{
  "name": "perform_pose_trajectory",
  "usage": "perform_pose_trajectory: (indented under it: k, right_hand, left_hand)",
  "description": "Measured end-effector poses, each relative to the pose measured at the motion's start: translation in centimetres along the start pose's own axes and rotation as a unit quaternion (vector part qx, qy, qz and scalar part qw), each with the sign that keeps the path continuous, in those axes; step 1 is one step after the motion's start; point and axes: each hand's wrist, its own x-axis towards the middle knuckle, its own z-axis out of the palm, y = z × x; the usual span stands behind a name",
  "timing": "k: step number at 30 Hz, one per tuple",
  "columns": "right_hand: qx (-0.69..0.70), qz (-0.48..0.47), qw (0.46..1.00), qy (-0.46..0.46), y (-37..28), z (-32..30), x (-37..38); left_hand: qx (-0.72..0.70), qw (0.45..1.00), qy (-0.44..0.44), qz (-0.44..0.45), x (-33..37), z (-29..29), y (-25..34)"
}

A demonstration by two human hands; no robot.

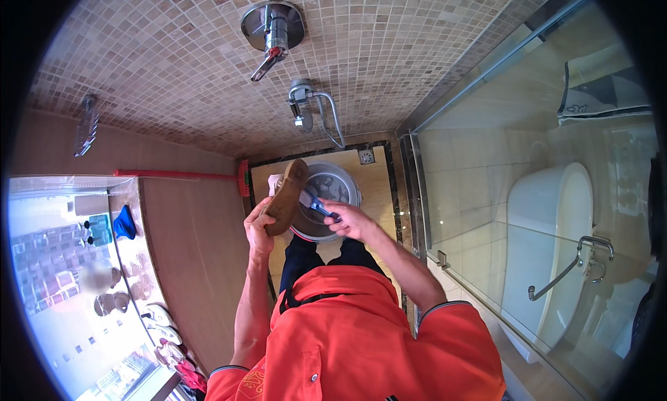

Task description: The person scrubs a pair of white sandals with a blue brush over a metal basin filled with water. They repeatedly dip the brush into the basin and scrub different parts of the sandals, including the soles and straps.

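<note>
My left hand (259, 227) is closed around the heel end of a shoe (286, 198), its brown sole turned toward the right and a pale pinkish part showing on its left side. In my right hand (351, 222) is a scrub brush (318, 206) with a blue handle; its head points at the sole. Whether the bristles touch the shoe, I cannot tell. Beneath both hands a round grey basin (353, 190) stands on the floor, and what looks like water shows inside it.
A chrome mixer tap (276, 36) and a hose fitting (301, 99) stick out from the mosaic wall. A red-handled broom (180, 174) leans at the left. Several shoes (163, 324) sit on the window ledge. Glass panels and a white bathtub (549, 213) are on the right.
</note>
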Motion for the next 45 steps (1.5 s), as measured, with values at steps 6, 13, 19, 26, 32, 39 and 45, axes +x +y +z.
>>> perform_pose_trajectory:
  k: [6, 13, 19, 26, 32, 39, 45]
  right_hand:
    - [0.251, -0.055, 0.966, -0.019, 4.1, 3.0, 1.4]
    - [0.254, -0.139, 0.957, 0.031, -0.3, 2.4, 2.9]
    - [0.089, -0.229, 0.955, 0.164, 4.1, 7.9, 1.6]
    - [0.24, -0.209, 0.942, 0.103, 1.3, 6.2, 0.3]
    - [0.095, -0.177, 0.971, 0.13, 5.9, 9.7, -1.5]
    - [-0.027, -0.333, 0.909, 0.248, 1.7, 7.9, 1.8]
    - [-0.531, -0.473, 0.644, 0.281, 0.7, 6.1, 0.5]
  left_hand:
    - [0.016, 0.998, 0.027, 0.045, 0.4, 0.3, -1.6]
    - [-0.05, 0.997, -0.003, -0.058, -1.7, 0.8, -1.6]
    - [-0.252, 0.963, -0.029, -0.097, -1.0, 2.9, -0.9]
    - [-0.294, 0.951, -0.016, -0.091, -0.9, 1.2, -2.3]
    - [-0.286, 0.952, 0.015, -0.105, -0.1, 0.5, -3.1]
    - [-0.245, 0.96, 0.007, -0.139, -1.5, 1.6, -3.3]
    - [-0.228, 0.968, -0.017, -0.108, -1.8, 2.2, -1.8]
